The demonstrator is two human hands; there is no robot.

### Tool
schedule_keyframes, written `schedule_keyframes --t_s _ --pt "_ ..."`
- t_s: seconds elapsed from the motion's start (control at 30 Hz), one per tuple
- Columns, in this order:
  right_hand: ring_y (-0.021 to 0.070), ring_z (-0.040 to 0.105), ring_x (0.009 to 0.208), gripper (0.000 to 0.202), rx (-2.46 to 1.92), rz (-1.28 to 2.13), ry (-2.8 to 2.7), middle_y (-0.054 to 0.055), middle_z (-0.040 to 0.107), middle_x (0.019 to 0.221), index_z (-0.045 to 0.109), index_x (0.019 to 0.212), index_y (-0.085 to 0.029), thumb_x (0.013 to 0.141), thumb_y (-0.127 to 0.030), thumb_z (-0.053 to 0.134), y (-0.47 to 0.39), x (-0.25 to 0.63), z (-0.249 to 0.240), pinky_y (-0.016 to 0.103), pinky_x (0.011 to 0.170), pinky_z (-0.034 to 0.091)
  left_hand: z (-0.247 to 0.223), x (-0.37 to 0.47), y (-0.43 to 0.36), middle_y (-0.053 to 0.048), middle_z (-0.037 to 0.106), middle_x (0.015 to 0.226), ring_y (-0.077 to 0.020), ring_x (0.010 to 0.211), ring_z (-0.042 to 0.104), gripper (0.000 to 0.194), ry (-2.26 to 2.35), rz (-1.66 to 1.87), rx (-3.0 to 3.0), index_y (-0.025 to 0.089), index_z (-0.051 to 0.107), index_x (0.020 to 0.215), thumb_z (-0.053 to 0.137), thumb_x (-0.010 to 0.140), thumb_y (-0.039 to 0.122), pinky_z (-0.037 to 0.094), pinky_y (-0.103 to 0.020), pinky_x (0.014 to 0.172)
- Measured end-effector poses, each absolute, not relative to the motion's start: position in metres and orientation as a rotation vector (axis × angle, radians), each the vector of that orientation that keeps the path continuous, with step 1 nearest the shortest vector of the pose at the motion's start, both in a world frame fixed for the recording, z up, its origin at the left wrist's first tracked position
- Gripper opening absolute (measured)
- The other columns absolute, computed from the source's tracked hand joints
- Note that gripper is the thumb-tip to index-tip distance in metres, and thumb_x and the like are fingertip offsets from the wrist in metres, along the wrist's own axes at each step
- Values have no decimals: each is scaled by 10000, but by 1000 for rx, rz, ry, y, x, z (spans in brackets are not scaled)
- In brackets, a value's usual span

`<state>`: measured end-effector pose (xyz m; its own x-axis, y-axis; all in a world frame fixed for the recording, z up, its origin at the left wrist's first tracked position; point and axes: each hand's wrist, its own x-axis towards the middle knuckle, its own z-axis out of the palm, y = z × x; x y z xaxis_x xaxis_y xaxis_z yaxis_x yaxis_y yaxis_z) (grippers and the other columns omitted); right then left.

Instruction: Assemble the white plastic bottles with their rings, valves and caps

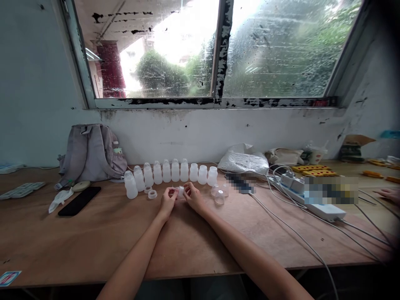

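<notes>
Left hand (168, 201) and right hand (194, 197) pinch a small translucent piece (181, 191) between them over the tabletop (187, 246), near white bottles (166, 171), rings (152, 194) and clear caps (219, 198); handling it likely calls for steady fingertips.

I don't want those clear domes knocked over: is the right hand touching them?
Apart. The head view shows a strip of bare tabletop between the right hand and the clear domes.

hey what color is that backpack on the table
The backpack is a muted grey with a slight purplish tint, best seen in the head view.
</notes>
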<state>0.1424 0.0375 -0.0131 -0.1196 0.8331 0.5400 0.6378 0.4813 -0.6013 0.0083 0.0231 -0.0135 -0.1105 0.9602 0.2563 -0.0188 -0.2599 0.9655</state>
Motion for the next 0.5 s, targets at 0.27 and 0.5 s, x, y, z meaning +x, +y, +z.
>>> schedule_keyframes --t_s 0.27,0.5 --pt "189 568 746 537 -1625 147 -1766 63 606 839 294 1260 -164 738 -114 410 90 159 23 259 644 383 -16 -4 33 -35 540 780 -108 570 512 332 1251 1657 1122 170 513 816 574 679 466 362 -164 379" --pt "233 575 816 342 -1834 118 -1777 136 613 892 433 1124 -132 783 -156 432 113 162 53 280 639 370 -11 -6 31 -44 537 821 -143 681 545 263 1269 1700 1056 186 494 790 553 697 425 421 -187 433"
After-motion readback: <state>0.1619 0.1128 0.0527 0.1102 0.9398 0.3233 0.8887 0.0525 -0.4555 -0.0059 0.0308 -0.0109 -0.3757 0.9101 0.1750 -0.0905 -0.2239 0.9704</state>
